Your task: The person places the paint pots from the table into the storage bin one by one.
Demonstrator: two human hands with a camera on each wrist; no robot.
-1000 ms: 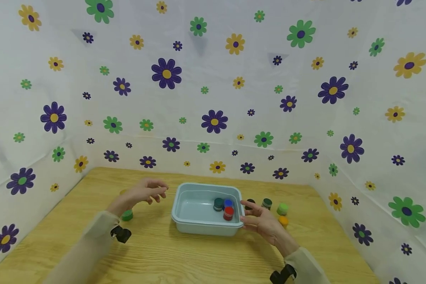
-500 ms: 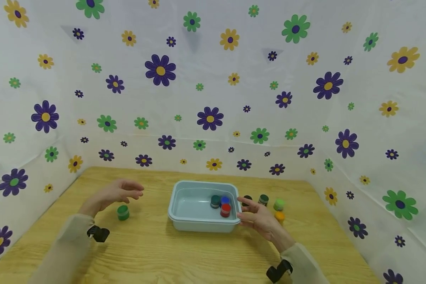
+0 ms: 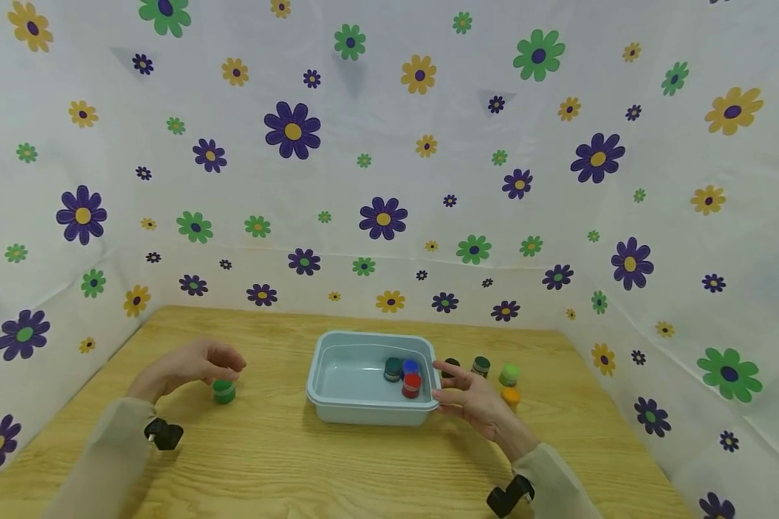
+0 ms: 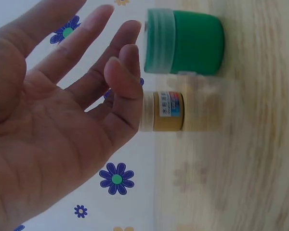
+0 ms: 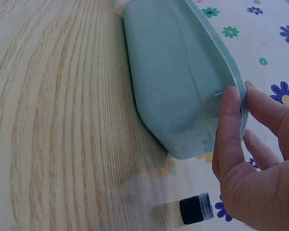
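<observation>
My left hand (image 3: 191, 367) hovers right over a green paint jar (image 3: 224, 393), its fingers loosely bent and nothing between them. Fingertips come near the jar's clear lid in the left wrist view, where a yellow-brown paint jar (image 4: 168, 119) stands behind. My right hand (image 3: 483, 411) holds the right-end rim of a light blue plastic basin (image 3: 376, 414), with fingers above and below the lip. Inside the basin, at its right end, sit a dark green jar (image 3: 393, 370), a blue jar (image 3: 411, 366) and a red jar (image 3: 412, 386).
Past my right hand stand a black-lidded jar (image 3: 451, 365), a dark green jar (image 3: 481, 366), a light green jar (image 3: 509, 374) and an orange jar (image 3: 511, 396). Flower-patterned white cloth (image 3: 337, 180) walls the wooden table (image 3: 337, 476) at the back and sides.
My left hand has moved left and down from beside the basin to the green jar. The right hand stays at the basin's rim. The head view has shifted slightly.
</observation>
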